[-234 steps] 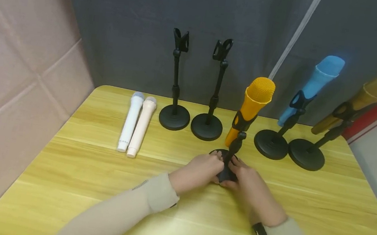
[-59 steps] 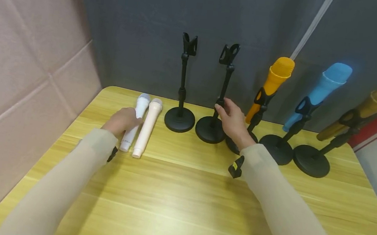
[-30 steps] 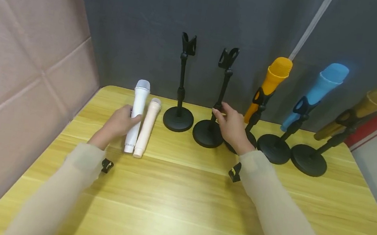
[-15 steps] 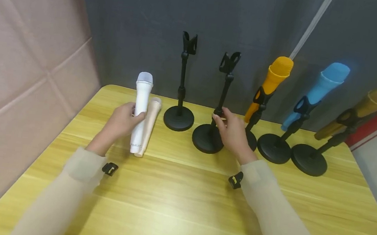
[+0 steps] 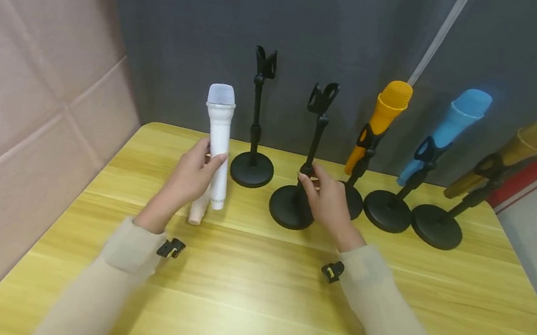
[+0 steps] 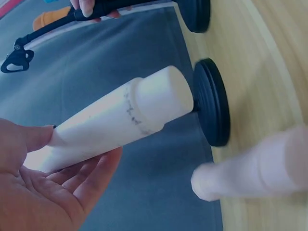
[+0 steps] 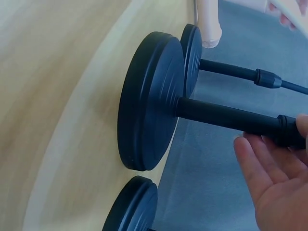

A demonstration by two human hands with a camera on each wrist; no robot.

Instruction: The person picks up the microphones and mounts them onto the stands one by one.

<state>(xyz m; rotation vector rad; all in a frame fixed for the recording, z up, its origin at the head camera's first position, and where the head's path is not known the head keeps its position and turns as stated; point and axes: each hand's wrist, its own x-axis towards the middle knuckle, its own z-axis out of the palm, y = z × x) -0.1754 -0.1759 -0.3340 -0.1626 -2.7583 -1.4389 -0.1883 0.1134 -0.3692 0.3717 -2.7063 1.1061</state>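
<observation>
In the head view my left hand (image 5: 192, 172) grips a white microphone (image 5: 220, 133) around its handle, held upright with the mesh head up. The left wrist view shows its tail end raised off the table, thumb on one side and fingers on the other. A pale pink microphone (image 5: 198, 209) lies on the table, partly hidden behind that hand. My right hand (image 5: 329, 200) pinches the pole of a black microphone stand (image 5: 316, 140) at its collar. The stand's clip at the top holds nothing. In the right wrist view the round base (image 7: 149, 101) is close to the tabletop.
Another black stand (image 5: 256, 121) with a bare clip is at the back, left of the gripped one. On the right, three stands carry an orange microphone (image 5: 385, 112), a blue microphone (image 5: 455, 123) and a brownish-gold microphone (image 5: 522, 145). A grey curtain (image 5: 188, 40) hangs behind the table.
My left hand took hold of the white microphone, lifted it and brought it rightward, over the pink one. My right hand has drawn its stand toward me. Earlier, the orange microphone's stand moved back into the row.
</observation>
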